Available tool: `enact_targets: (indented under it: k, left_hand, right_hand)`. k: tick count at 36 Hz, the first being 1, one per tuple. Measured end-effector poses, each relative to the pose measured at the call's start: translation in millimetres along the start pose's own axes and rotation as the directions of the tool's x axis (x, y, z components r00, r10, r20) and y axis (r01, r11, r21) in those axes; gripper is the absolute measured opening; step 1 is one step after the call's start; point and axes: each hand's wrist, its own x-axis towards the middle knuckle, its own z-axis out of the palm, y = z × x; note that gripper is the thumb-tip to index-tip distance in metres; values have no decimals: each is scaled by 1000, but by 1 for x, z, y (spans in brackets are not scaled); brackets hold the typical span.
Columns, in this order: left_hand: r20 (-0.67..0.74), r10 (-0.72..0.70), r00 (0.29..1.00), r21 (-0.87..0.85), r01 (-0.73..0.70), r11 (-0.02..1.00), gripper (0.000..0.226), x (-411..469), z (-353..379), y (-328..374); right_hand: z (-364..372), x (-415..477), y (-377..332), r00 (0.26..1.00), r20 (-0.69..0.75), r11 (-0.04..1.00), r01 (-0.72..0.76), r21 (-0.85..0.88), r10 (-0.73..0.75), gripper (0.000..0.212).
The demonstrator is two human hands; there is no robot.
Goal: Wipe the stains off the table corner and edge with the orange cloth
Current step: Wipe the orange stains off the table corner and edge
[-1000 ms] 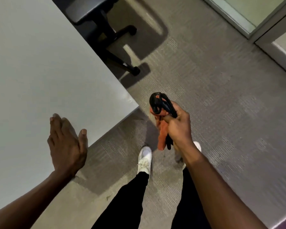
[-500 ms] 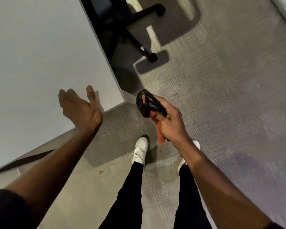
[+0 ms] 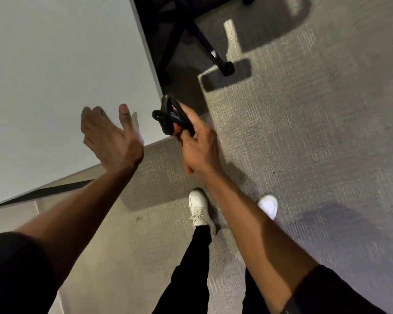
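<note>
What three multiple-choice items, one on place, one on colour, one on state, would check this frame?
1. Where is the right hand?
A. beside the table corner
B. flat at mid-table
C. on the chair base

2. What colour are the shoes?
A. black
B. white
C. red

3. What state is the left hand in?
A. gripping the cloth
B. clenched in a fist
C. open, holding nothing

Answers: 1 A, the right hand sits just off the corner, over the carpet. 2 B, both shoes show white against the carpet. 3 C, its fingers are spread over the tabletop, holding nothing.
</note>
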Motion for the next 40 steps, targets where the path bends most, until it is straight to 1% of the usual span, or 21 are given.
enact_targets:
  k: [3, 6, 9, 11, 13, 17, 18, 20, 22, 25, 27, 30, 32, 34, 36, 38, 40]
  left_hand:
    - [-6, -7, 1000, 12, 7, 1000, 94, 3, 4, -4]
    - [-10, -1, 1000, 6, 1, 1000, 92, 2, 5, -6]
    - [-5, 15, 1000, 12, -15, 1000, 90, 0, 3, -4]
    - [6, 11, 1000, 17, -11, 1000, 93, -1, 1, -2]
    - [3, 19, 1000, 20, -19, 1000, 93, -1, 0, 0]
    - [-21, 30, 999, 27, -29, 999, 88, -3, -1, 3]
    - [-27, 27, 999, 25, -26, 999, 87, -3, -1, 3]
    - [-34, 29, 999, 25, -28, 999, 84, -4, -2, 4]
    - [-22, 35, 999, 40, -35, 999, 83, -4, -4, 6]
    - [10, 35, 999, 54, -36, 998, 89, -5, -7, 7]
    - [15, 37, 999, 54, -38, 998, 90, -5, -8, 8]
    - [23, 36, 999, 54, -38, 998, 94, -5, -10, 8]
    - [24, 35, 999, 52, -36, 998, 93, -5, -10, 8]
    - [24, 31, 999, 45, -32, 998, 93, -6, -10, 9]
    - [21, 27, 999, 39, -28, 999, 93, -6, -11, 9]
    - [24, 28, 999, 43, -30, 999, 95, -6, -12, 9]
    - [21, 27, 999, 44, -28, 999, 96, -5, -11, 8]
  right_hand:
    - [1, -15, 4, 1000, -3, 999, 15, -32, -15, 66]
    - [-3, -42, 16, 993, -46, 990, 104, -97, -109, 70]
    - [-2, -49, 20, 989, -48, 988, 134, -82, -138, 72]
    - [0, -39, 16, 991, -46, 991, 120, -53, -123, 71]
    - [2, -20, 7, 990, -31, 989, 136, -59, -138, 74]
    - [13, 19, -20, 960, -3, 955, 280, -94, -282, 73]
    - [15, 24, -25, 957, -4, 954, 289, -84, -290, 73]
    - [17, 27, -29, 968, -12, 968, 248, -49, -249, 74]
    - [13, 17, -28, 980, -12, 979, 197, -52, -198, 77]
    - [7, -16, -19, 984, -1, 982, 179, -58, -179, 80]
    - [4, -41, -10, 989, -22, 990, 143, -5, -143, 80]
    - [-3, -68, 2, 1000, -10, 995, 16, 100, -15, 73]
    - [-10, -71, 9, 998, 10, 989, -62, 131, 61, 71]
    - [-18, -63, 14, 990, -4, 984, -137, 113, 138, 70]
    - [-24, -46, 17, 973, -61, 975, -218, 37, 220, 66]
    - [-29, -28, 21, 965, -120, 972, -235, 5, 234, 61]
    - [-29, -13, 19, 969, -143, 979, -204, 12, 203, 61]
